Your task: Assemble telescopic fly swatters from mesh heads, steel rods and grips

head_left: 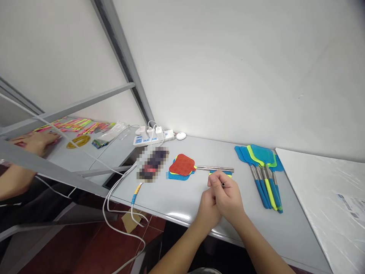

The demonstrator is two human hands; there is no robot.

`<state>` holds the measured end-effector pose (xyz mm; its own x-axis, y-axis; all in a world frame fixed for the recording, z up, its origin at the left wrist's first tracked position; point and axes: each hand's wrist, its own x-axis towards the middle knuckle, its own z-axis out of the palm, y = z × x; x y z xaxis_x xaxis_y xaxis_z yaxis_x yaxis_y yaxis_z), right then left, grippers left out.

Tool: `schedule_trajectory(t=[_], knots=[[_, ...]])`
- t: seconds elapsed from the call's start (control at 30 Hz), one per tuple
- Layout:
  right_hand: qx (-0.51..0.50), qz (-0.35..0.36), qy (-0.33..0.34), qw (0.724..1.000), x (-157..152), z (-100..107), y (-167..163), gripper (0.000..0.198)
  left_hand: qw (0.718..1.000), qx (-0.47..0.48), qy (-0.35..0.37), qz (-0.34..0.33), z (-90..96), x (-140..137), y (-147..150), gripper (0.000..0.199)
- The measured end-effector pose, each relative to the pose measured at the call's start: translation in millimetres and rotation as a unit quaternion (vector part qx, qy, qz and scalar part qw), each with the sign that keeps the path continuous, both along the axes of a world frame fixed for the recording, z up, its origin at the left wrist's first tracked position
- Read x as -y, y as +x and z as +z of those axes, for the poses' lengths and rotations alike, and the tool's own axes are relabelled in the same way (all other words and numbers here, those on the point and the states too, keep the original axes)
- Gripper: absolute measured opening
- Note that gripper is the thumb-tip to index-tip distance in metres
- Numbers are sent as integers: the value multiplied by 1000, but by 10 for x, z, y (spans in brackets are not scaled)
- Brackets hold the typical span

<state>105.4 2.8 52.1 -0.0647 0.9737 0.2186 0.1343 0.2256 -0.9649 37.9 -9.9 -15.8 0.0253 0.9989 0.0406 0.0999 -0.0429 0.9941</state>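
Both my hands are closed and pressed together over the table's front. My right hand is wrapped round a thin metal tube, whose round end pokes out by the thumb. Against it, lower and to the left, my left hand is also closed; what its fingers hold is hidden. Just beyond them lies a small stack of fly swatters, a red fly swatter on top of yellow and blue ones. Their metal rods point right. Farther right, several blue and yellow-green fly swatters lie fanned with handles toward me.
A power strip with chargers and a white mouse-like object sit by the wall. White cables hang off the left edge. A white wrapped board lies right. Beyond a metal frame, another person's hand works among colourful strips.
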Motion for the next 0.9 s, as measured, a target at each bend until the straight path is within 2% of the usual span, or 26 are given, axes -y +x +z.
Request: schedule_trajectory(t=[0.1,0.2,0.53,0.9], knots=[[-6,-11,-15,1000,-5,-33,42,31,998,6,-12,-53,-15,7,-37,16],[4,-9,-18,1000,-9,-61,73,32,997,10,-25,-78,-7,12,-50,19],[22,1,-36,999,-64,-126,102,32,995,44,-19,-92,72,-3,-30,16],[7,27,-65,997,-81,-155,96,32,992,64,-28,-103,55,-7,-57,15]])
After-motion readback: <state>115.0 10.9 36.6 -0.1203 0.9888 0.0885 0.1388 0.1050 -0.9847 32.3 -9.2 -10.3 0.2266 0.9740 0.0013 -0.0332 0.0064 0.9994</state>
